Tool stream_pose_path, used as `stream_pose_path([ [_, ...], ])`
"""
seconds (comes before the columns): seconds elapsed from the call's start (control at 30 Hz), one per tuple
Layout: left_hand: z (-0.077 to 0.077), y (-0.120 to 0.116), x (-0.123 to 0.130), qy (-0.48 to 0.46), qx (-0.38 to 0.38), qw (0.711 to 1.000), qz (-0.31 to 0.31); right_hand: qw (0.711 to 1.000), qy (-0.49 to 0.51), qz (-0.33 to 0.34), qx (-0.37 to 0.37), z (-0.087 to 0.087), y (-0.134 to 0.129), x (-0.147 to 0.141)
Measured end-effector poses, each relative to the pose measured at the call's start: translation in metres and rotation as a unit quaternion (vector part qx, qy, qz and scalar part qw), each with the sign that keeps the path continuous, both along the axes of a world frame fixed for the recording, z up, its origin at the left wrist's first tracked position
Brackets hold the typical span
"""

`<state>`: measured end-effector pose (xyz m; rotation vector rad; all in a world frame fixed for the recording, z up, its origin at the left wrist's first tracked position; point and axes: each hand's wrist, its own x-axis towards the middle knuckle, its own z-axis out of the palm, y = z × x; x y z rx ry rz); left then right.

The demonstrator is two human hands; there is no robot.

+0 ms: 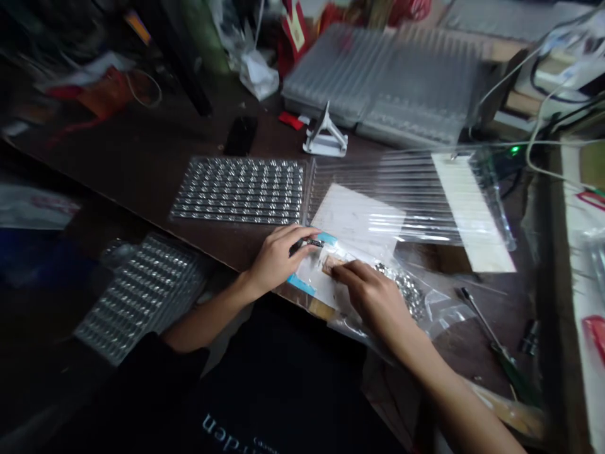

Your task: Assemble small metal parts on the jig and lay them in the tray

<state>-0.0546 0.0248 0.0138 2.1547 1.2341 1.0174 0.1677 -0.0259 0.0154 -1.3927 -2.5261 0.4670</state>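
My left hand [276,257] pinches a small dark strip with metallic dots [314,242] between thumb and fingers, above a white sheet with blue edges [302,285]. Close to its right, my right hand [373,291] has its fingers drawn together at a small tan piece [331,263]; their tips are partly hidden. Under and beside the right hand lies a clear plastic bag [437,302] with many small shiny metal parts [407,287]. Beyond the left hand, a clear ribbed tray [241,189] holds rows of shiny metal pieces.
A clear ribbed plastic sheet [416,195] adjoins the tray, near a white card [362,214]. Behind stand a white stand [326,135] and stacked clear trays [382,82]. A screwdriver [491,337] lies at right. Lower left, more filled trays [142,290] are stacked below the table edge.
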Motion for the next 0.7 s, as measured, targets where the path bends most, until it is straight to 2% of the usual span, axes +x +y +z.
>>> stream_pose_path([
  [0.1,0.009,0.052,-0.021,0.033,0.031,0.999,0.009,0.998,0.056,-0.003,0.016,0.002,0.002,0.006],
  [0.2,0.014,0.115,-0.036,0.035,0.036,0.997,0.056,0.991,0.116,-0.033,0.057,0.005,0.004,0.015],
  [0.3,0.010,0.170,-0.038,0.023,-0.006,0.996,0.088,0.987,0.148,-0.041,0.048,0.008,0.006,0.024],
  [0.37,0.007,0.193,-0.033,0.036,-0.027,0.995,0.089,0.987,0.152,-0.036,0.022,0.010,0.007,0.028],
  [0.47,0.002,0.207,-0.025,0.096,-0.031,0.992,0.070,0.988,0.149,-0.032,-0.004,0.010,0.007,0.031],
  [0.7,0.000,0.208,-0.029,0.262,-0.024,0.963,0.061,0.989,0.143,-0.017,-0.031,0.012,0.002,0.033],
])
